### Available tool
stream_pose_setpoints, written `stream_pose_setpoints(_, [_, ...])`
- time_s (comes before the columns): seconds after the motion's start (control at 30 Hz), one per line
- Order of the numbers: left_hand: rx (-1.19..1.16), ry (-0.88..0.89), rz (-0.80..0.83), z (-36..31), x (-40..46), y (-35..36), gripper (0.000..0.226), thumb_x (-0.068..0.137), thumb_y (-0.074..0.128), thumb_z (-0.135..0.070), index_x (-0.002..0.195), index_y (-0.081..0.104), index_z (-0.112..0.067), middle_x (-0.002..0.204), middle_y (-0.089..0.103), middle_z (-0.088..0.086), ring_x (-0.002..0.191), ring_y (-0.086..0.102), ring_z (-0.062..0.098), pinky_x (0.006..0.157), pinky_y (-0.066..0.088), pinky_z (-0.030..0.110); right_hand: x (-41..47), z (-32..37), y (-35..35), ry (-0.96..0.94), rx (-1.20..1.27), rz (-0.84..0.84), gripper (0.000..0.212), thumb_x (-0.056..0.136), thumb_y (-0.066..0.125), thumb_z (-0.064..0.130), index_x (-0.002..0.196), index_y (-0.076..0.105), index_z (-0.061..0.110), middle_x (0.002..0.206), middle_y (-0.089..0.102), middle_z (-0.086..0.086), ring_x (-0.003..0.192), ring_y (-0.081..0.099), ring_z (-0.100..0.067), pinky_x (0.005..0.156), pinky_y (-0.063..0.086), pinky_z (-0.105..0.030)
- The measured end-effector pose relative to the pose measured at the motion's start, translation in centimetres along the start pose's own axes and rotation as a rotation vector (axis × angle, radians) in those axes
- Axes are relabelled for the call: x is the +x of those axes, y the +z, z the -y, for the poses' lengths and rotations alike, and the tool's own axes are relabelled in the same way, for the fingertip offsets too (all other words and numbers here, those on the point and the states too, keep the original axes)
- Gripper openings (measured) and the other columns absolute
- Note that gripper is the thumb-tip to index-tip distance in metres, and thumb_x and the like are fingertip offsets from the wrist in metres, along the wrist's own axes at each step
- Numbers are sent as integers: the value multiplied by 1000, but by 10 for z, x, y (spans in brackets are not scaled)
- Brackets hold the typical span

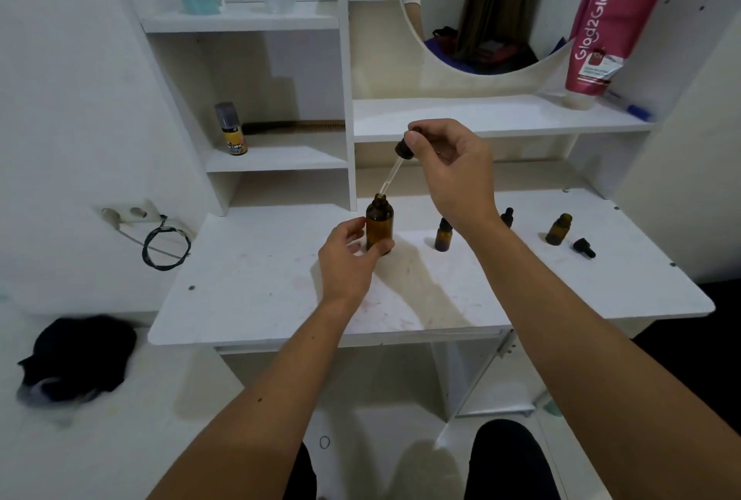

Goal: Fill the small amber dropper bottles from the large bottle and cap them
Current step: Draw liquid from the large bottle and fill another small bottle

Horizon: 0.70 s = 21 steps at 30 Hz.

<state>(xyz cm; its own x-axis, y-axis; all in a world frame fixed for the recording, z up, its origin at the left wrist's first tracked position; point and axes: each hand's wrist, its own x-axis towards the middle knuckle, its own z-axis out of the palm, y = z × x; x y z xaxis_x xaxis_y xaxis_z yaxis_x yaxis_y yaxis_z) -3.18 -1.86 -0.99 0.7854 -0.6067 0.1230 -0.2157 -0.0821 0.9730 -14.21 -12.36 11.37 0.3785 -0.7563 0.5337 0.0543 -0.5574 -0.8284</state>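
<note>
Left hand (348, 255) gripped large amber bottle (379, 227) near base, fingers curled round it; bottle stood upright, uncapped, mid-front on white desk (248, 283); right hand (449, 166) pinched dropper cap (405, 148) by bulb, glass pipette (391, 177) tilted, tip at bottle mouth; capped small bottle (442, 235) just right of large one; second capped one (507, 217) behind right wrist; uncapped small bottle (558, 229) further right, loose dropper cap (584, 248) lay beside it.
</note>
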Motion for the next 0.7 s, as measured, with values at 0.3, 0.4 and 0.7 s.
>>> stream_pose_setpoints(0.3, [25, 10, -17, 2, 2, 3, 48, 87, 84, -26, 130, 65, -19, 124, 71, -4, 107, 65, 11, 99, 53, 25, -4, -19, 15, 45, -73, 132, 15, 97, 76, 17, 112, 77, 14, 98, 77, 8, 95, 75, -2, 89, 57, -14])
stream_pose_setpoints(0.4, [20, 21, -12, 4, 2, 3, 47, 86, 84, -25, 129, 66, -19, 121, 71, -7, 107, 66, 10, 99, 54, 25, -8, -27, 20, 80, -123, 168, 17, 97, 76, 19, 113, 77, 13, 100, 79, 2, 96, 76, -9, 91, 60, -21])
stream_pose_setpoints(0.7, [47, 20, -11, 2, 1, 5, 51, 86, 84, -28, 132, 64, -17, 123, 71, -4, 105, 64, 10, 99, 52, 23, -17, -34, 22, 58, -168, 223, 25, 96, 77, 18, 121, 77, 11, 107, 79, 5, 96, 73, 0, 92, 58, -16])
